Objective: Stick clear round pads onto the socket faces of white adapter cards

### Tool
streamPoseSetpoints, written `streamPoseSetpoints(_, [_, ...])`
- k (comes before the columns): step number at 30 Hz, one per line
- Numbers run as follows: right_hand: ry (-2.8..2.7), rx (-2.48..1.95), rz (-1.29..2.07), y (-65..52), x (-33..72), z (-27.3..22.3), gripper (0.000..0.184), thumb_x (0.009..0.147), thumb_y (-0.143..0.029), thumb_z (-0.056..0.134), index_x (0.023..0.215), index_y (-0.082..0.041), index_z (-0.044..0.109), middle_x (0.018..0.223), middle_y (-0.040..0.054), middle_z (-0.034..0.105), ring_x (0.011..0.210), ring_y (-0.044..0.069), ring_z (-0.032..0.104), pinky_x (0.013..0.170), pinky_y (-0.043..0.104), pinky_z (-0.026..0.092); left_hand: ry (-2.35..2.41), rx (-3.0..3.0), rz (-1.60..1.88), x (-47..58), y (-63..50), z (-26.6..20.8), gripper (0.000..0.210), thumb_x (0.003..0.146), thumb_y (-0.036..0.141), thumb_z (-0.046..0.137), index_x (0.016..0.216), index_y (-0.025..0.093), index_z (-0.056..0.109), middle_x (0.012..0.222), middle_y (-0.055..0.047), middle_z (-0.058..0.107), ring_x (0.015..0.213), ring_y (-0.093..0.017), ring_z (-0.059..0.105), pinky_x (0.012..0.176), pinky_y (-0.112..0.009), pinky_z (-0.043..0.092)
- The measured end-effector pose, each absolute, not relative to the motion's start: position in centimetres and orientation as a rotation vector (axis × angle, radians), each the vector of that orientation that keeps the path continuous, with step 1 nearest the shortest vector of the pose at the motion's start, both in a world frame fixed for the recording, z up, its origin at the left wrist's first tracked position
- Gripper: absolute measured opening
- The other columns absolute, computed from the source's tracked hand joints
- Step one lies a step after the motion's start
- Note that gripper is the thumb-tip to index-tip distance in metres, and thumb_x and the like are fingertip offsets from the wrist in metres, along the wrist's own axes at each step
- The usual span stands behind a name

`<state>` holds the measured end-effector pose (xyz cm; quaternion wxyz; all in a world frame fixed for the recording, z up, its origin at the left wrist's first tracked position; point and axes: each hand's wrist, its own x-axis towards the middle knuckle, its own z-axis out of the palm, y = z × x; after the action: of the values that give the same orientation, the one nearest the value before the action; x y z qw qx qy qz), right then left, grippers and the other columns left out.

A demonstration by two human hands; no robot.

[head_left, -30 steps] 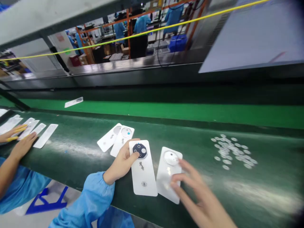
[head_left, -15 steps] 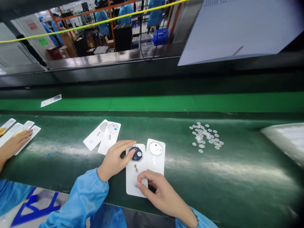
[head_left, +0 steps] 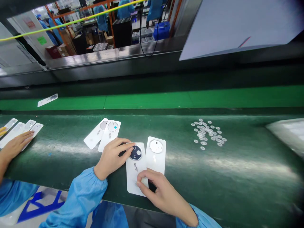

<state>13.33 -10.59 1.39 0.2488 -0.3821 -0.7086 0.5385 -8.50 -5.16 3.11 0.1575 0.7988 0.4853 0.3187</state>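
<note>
A white phone back panel (head_left: 136,186) with a dark octagonal camera area (head_left: 136,152) and black lettering lies in front of me. My left hand (head_left: 115,156) rests at its upper left, fingertips touching the edge of the camera area and fingers apart. Over the panel's lower half, my right hand (head_left: 158,188) is closed in a pinch; a tiny pale thing shows at the fingertips, too small to name. Against the panel's right side lies a second white panel (head_left: 155,161) with a white camera area. Two overlapping panels (head_left: 109,136) lie beyond my left hand.
A scatter of small clear discs (head_left: 206,131) lies right of centre on the green worktop (head_left: 185,190). At left, another person's hand (head_left: 16,145) touches several white panels. One panel (head_left: 47,100) sits on the bright green strip. A whitish object (head_left: 287,136) stands at right.
My left thumb and index finger have come closer together and shifted slightly left on the camera area. My right hand keeps its pinch in nearly the same spot. The view has shifted a little.
</note>
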Motion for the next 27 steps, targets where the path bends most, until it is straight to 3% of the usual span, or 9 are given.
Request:
streamPoseSetpoints(14, [-1.94,-1.026,1.455,-10.6,13.2,1.4,0.013,0.099,-0.027,0.054,0.089,-0.022,0.061,0.086,0.0018,0.065,0.074,0.016,0.057,0.07,0.027,0.045,1.411,2.199,0.91,-8.0,-5.0,3.6,0.013,0.099,0.024,0.057,0.1,0.023,0.07,0.103,-0.007,0.073,0.099,-0.022,0.068,0.089,-0.037,0.054])
streamPoseSetpoints(27, [-1.916,-1.055,1.478,-10.7,13.1,1.2,0.013,0.1,-0.027,0.052,0.091,-0.022,0.061,0.088,0.0022,0.065,0.077,0.017,0.059,0.072,0.028,0.045,1.434,2.325,0.941,-8.2,-6.1,2.9,0.013,0.099,0.018,0.057,0.104,0.023,0.068,0.124,-0.008,0.073,0.11,-0.024,0.07,0.088,-0.037,0.054])
